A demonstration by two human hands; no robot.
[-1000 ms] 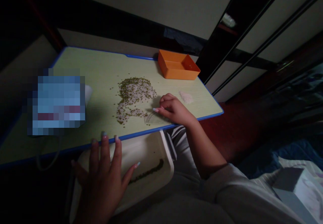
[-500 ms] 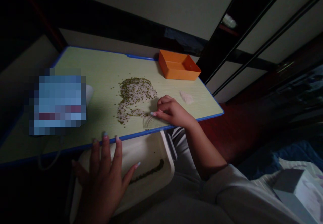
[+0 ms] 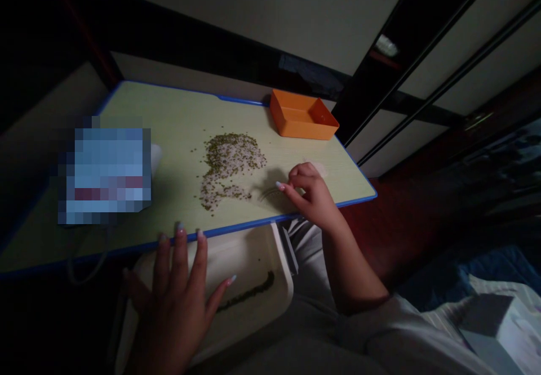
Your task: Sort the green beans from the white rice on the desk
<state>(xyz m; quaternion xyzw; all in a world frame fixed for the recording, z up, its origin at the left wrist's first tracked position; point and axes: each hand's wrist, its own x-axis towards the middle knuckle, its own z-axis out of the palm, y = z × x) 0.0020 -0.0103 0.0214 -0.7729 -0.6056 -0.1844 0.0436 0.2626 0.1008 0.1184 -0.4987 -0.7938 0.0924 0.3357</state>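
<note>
A mixed pile of green beans and white rice-like grains (image 3: 232,152) is spread over the middle of the pale green table (image 3: 173,110). My right hand (image 3: 311,192) is closed, thumb and fingers pinching a clear plastic protractor (image 3: 271,193) just right of the pile. Partly behind that hand lies a small heap of white grains (image 3: 320,168). With fingers spread, my left hand (image 3: 177,290) is over a white plastic bin (image 3: 284,290) at the table's front edge, holding nothing. Inside the bin, a dark curved band of green beans (image 3: 249,294) rests on the bottom.
An orange open box (image 3: 306,130) stands at the table's back right. On the left, a blurred-out bluish object (image 3: 107,166) has a white cable (image 3: 91,273) hanging below it. Wardrobe panels (image 3: 253,9) rise behind the table.
My right hand has moved right with the protractor, away from the pile and toward the small white heap. My left hand stays spread over the bin. The view has shifted slightly.
</note>
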